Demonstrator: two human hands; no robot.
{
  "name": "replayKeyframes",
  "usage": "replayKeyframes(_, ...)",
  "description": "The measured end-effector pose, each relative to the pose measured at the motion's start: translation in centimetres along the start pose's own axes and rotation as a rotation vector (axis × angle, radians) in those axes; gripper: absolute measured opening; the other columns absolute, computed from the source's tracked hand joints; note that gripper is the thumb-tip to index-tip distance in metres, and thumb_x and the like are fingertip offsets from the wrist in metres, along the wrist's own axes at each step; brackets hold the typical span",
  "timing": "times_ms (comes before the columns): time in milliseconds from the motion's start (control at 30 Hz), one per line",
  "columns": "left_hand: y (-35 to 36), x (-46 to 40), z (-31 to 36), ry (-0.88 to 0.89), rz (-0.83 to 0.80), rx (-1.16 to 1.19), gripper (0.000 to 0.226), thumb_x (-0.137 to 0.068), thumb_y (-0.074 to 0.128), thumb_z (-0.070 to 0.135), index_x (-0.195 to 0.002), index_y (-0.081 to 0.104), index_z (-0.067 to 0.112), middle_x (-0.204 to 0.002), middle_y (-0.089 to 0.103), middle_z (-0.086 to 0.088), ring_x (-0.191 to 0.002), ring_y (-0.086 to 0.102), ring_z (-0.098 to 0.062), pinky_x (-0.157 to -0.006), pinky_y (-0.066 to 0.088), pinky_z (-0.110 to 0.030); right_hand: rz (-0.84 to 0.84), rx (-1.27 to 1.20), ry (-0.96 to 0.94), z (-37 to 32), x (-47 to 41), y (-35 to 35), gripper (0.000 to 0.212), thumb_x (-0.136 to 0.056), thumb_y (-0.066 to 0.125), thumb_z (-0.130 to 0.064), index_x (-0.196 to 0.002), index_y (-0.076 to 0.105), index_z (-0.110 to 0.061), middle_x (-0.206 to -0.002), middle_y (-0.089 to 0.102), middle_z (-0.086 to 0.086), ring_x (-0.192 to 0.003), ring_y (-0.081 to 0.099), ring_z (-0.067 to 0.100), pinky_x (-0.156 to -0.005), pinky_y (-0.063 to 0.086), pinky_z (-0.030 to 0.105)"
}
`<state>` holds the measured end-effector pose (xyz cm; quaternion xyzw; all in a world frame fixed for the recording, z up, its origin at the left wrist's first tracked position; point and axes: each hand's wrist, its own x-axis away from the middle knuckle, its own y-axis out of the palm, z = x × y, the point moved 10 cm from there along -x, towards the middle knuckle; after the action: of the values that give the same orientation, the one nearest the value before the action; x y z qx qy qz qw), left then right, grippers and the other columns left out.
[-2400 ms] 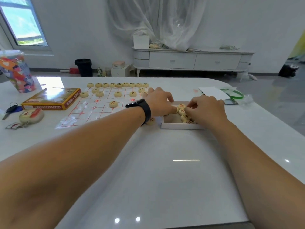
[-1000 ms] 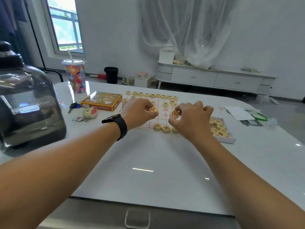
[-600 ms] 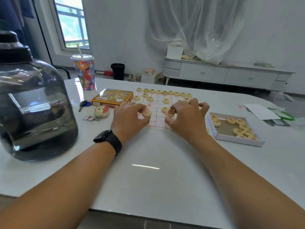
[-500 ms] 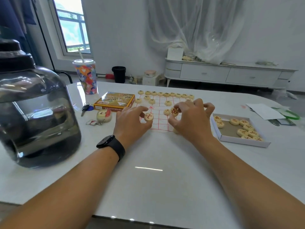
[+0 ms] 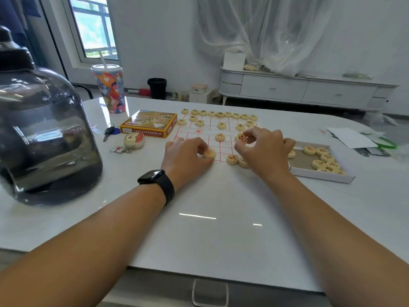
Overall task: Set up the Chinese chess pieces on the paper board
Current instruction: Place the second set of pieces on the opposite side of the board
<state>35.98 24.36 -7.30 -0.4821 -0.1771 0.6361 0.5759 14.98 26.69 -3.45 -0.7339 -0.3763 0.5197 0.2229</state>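
L hand fingers pinch a piece, board edge right under them. R hand pinches cannon; open grid just below-left of it.

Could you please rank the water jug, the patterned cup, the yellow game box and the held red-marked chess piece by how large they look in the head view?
1. water jug, though it is nearest the camera
2. yellow game box and patterned cup: too close to rank
3. red-marked chess piece, in the right hand
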Motion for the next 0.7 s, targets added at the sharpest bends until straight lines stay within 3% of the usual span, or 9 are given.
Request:
replayKeyframes(67,-0.2,-0.1,0.2,0.006,0.029,-0.023,0.029,-0.090,0.063,0.054,-0.110,0.068,0.034,-0.102,0.070,0.017,-0.104,0.058,-0.013,-0.099,0.034,-0.038,-0.015,0.001,0.008,0.3,-0.1,0.4,0.037,-0.089,0.055,-0.053,-0.116,0.070,-0.033,-0.106,0.071,-0.012,-0.106,0.048,0.019,-0.083,0.023,0.041)
replayKeyframes(300,0.2,0.2,0.6,-0.001,-0.031,-0.033,0.046,-0.090,0.064,0.046,-0.134,0.055,0.033,-0.108,0.070,0.016,-0.113,0.054,-0.016,-0.101,0.032,-0.041,-0.027,-0.010,0.030,0.6,-0.1,0.6,0.038,-0.088,0.055,-0.054,-0.116,0.071,-0.033,-0.105,0.071,-0.012,-0.107,0.047,0.020,-0.085,0.025,0.043)
replayKeyframes(600,0.4,0.5,0.0,-0.022,-0.056,0.012,0.046,-0.090,0.066,0.047,-0.132,0.055,0.034,-0.111,0.067,0.016,-0.114,0.053,-0.016,-0.097,0.035,-0.040,-0.025,0.024,0.013,0.8,-0.1,-0.3,0.038,-0.090,0.055,-0.053,-0.120,0.069,-0.033,-0.106,0.070,-0.012,-0.107,0.046,0.020,-0.083,0.023,0.041)
replayKeyframes(700,-0.1,0.6,0.7,0.052,-0.027,0.044,0.039,-0.090,0.066,0.046,-0.127,0.059,0.034,-0.110,0.064,0.017,-0.109,0.054,-0.014,-0.098,0.038,-0.039,0.002,-0.018,0.083,2.6,-0.7,-1.3,0.039,-0.090,0.058,-0.052,-0.123,0.063,-0.033,-0.096,0.068,-0.013,-0.107,0.046,0.020,-0.083,0.022,0.040)
